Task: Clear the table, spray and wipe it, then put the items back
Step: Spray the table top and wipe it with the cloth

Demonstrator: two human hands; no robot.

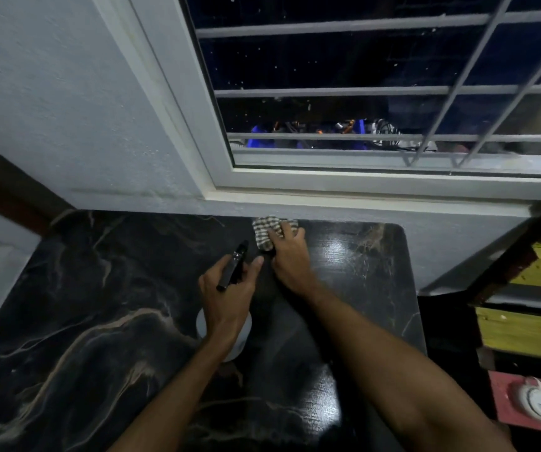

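Note:
A black marble-patterned table [106, 321] fills the lower view. My left hand [226, 298] grips a spray bottle [234, 264] by its black trigger head, held above the table's middle; the white body of the bottle shows below my wrist. My right hand [290, 259] presses a checked cloth [264, 231] flat on the tabletop near the far edge, just under the window sill. The two hands are close together, thumb almost touching wrist.
A white wall and a barred window [360, 93] stand right behind the table. To the right are yellow and red shelves [523, 331] with a white round object [538, 402] on the red one. The table's right edge has a rounded corner.

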